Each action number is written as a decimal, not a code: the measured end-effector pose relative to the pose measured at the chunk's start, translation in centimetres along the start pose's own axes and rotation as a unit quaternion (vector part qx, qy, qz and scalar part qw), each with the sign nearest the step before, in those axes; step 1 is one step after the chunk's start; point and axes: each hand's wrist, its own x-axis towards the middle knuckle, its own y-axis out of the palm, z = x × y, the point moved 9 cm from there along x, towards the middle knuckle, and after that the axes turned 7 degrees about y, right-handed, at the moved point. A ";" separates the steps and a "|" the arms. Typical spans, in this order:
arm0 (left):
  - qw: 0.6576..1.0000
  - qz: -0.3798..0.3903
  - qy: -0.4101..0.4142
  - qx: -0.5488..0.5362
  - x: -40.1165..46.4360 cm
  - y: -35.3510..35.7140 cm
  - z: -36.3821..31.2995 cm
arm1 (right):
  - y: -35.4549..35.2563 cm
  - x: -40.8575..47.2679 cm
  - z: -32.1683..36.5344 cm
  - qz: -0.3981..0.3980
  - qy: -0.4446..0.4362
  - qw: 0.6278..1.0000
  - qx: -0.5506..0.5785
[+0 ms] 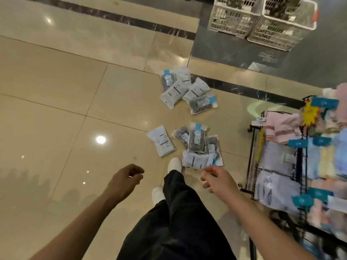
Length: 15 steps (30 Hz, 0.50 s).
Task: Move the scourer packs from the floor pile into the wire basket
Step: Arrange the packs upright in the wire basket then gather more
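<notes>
The scourer packs were found lying on the glossy beige tiled floor (56,109) in two loose groups. The far group (187,90) lay beside a dark marble strip (244,91) set into the tiles, several packs overlapping one another. The near group (197,145) lay just ahead of the forward white shoe (175,164), with one white pack (161,140) set slightly apart to its left. Some packs showed dark scourers through clear film; others showed a white printed back.

The left hand (126,180) was held out over the floor with its fingers loosely curled; nothing was held in it. The right hand (217,178) was extended just short of the nearest pack, fingers relaxed and partly bent, and nothing was gripped. Neither hand was in contact with a pack.

A black wire rack (252,177) stood at the right, loaded with folded pastel cloths and blue tags; that area was blurred. Whether this rack was the wire basket could not be determined. Two pale plastic crates (262,25) stood well apart from the packs at the upper right. Black trousers (178,212) and a second white shoe (157,194) were visible between the arms.
</notes>
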 end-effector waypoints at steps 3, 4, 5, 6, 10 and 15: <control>0.999 -0.006 -0.047 -0.008 2.4 -1.7 1.0 | 0.9 2.1 3.4 0.019 -0.010 1.000 0.008; 0.998 -0.010 -0.060 -0.012 3.3 -2.3 1.1 | 1.0 2.9 4.2 0.022 -0.009 1.000 0.012; 0.997 -0.013 -0.071 -0.016 4.3 -2.9 1.0 | 0.9 3.8 4.9 0.024 -0.008 1.000 0.014; 0.997 -0.015 -0.080 -0.020 5.4 -3.5 0.8 | 0.9 4.8 5.5 0.027 -0.004 1.000 0.013; 0.996 -0.035 -0.084 -0.027 10.7 -5.1 -1.3 | 0.3 9.3 6.5 0.028 0.020 0.999 -0.002; 0.998 0.026 -0.039 -0.034 17.5 -1.6 -6.2 | -0.9 16.6 3.3 -0.007 0.092 0.996 0.011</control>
